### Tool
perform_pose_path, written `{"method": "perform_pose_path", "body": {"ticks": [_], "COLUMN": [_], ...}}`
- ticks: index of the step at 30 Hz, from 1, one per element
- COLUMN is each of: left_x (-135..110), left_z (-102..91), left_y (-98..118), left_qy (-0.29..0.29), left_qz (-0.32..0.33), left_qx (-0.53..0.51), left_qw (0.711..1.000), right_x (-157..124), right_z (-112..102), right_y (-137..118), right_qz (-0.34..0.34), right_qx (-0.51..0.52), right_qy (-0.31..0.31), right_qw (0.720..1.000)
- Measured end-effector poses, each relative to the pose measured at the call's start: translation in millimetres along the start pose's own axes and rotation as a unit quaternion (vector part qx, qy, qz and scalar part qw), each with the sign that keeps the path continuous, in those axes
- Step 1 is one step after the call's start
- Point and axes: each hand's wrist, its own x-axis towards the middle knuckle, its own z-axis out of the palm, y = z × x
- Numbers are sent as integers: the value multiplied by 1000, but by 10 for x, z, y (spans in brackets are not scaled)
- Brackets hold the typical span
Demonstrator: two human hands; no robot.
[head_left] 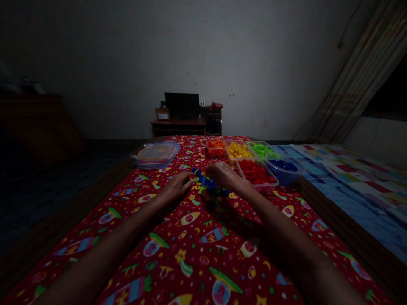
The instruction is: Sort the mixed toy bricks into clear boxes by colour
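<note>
Fingers [188, 177] of the left hand [176, 187]: curled, tips at the left edge of the pile of small blocks [212, 191]; a grip cannot be told. Fingers [212, 170] of the right hand [223, 173]: bent downward over the pile's far right side; a grip cannot be told. Pile: blue, yellow and green pieces lying mid-table on the red tablecloth [190, 254], between both hands. Right of it: red tray [256, 172], blue tub [285, 167]. Far: orange tray [216, 147], yellow tray [238, 150], green tray [262, 149]. Far left: lidded container [157, 154].

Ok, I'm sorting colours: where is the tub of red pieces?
Head view, right of centre: the tub of red pieces sits beside the right hand, left of the blue tub.
</note>
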Motion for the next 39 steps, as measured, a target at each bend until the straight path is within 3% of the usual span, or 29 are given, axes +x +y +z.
{"method": "perform_pose_path", "body": {"ticks": [2,5,9,13,17,20,23,26,30,36,39], "left_x": [15,43,49,26,20,28,38,47,47,31,42], "left_z": [93,242,365,357,305,272,245,218,192,199,199], "left_y": [-4,-55,-121,-89,-3,37,49,62,99,103,104], "left_qy": [39,52,71,88,123,118,102,103,67,51,70], "left_qz": [25,54,79,63,29,15,32,56,54,-2,-29], "left_qx": [10,10,4,-7,-23,-41,-59,-66,-73,-93,-143], "left_qw": [999,997,994,994,992,992,993,991,994,994,987], "right_x": [-48,-156,-215,-125,21,57,12,-49,-67,-79,-99], "right_z": [267,575,766,652,359,194,137,157,218,195,189], "right_y": [-138,-218,-192,-132,-42,26,41,-13,-118,-163,-96], "right_qz": [-31,-50,-35,-39,29,58,52,11,-9,-12,-2], "right_qx": [-18,-48,-68,-20,81,114,70,-8,-127,-160,-113], "right_qy": [-11,7,25,22,30,44,26,-60,-165,-190,-157], "right_qw": [999,998,997,999,996,991,996,998,978,968,981]}}
